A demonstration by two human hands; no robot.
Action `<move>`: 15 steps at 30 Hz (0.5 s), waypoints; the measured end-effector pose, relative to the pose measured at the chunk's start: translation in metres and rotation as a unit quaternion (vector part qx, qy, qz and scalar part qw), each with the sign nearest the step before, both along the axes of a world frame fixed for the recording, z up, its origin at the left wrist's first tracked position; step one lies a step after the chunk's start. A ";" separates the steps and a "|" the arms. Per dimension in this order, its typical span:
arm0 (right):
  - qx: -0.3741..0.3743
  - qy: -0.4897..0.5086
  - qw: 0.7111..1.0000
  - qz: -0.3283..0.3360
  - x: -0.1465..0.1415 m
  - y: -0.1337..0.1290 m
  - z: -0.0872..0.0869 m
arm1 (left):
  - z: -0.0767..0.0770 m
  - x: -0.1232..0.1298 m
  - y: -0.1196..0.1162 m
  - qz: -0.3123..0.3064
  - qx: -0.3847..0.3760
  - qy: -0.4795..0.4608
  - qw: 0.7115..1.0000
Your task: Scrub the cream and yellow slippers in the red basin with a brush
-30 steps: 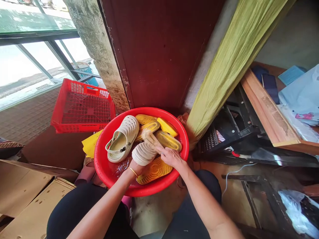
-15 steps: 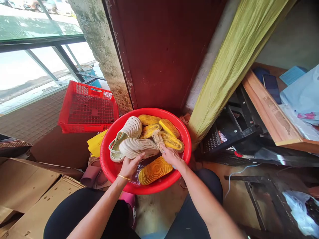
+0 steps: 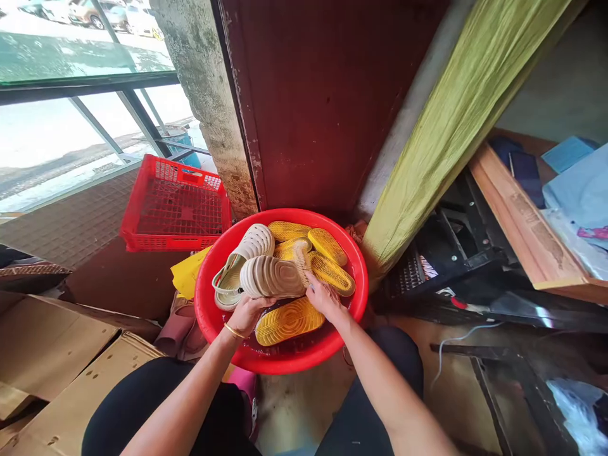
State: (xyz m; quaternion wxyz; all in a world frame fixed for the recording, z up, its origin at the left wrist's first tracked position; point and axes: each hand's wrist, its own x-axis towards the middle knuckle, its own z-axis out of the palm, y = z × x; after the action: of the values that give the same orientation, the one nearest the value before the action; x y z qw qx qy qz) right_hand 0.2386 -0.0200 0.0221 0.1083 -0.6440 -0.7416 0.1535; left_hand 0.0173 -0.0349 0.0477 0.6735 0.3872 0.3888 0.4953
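Cream clog [image 3: 272, 277] gripped in curled left hand [image 3: 246, 316], bristle brush [image 3: 299, 256] pinched in right hand [image 3: 325, 301], second clog [image 3: 244, 266] and yellow slippers [image 3: 288, 321] lying inside red plastic basin [image 3: 285, 362].

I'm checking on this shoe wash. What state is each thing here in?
Red plastic basin: holding water and shoes
Cream clog: held on its side over the basin
Scrub brush: pressed against the clog
Left hand: gripping the clog
Right hand: gripping the brush
Second clog: lying in the basin
Yellow-soled slipper: lying sole up
Red plastic crate: upright
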 end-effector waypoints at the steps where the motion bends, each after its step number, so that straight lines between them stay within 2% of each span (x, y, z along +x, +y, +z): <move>1: -0.022 -0.021 0.999 -0.017 0.002 0.002 -0.002 | 0.000 -0.002 0.001 0.013 0.001 0.005 1.000; 3: -0.046 -0.034 0.998 -0.035 0.004 0.004 -0.004 | 0.001 -0.007 0.003 0.034 0.011 0.027 0.999; 5: -0.038 -0.005 0.999 -0.025 0.004 0.003 -0.002 | 0.004 -0.011 0.006 0.031 0.034 0.078 0.996; 8: 0.053 0.086 0.994 0.032 -0.001 -0.007 0.010 | 0.007 -0.009 0.006 -0.013 0.092 0.188 0.978; 11: 0.177 0.152 0.966 0.110 -0.012 -0.027 0.030 | 0.005 0.001 0.006 -0.046 0.139 0.249 0.957; 13: 0.214 0.141 0.952 0.167 -0.020 -0.043 0.042 | 0.001 0.008 0.007 -0.052 0.166 0.269 0.947; 15: 0.228 0.089 0.950 0.195 -0.026 -0.055 0.050 | -0.005 0.014 0.011 -0.050 0.188 0.294 0.936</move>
State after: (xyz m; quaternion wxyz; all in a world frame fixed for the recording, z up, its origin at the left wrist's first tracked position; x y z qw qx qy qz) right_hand 0.2127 -0.0746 0.0725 0.2856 -0.4287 -0.8554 0.0547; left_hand 0.0312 -0.0243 0.0431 0.4681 0.6541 0.4494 0.3887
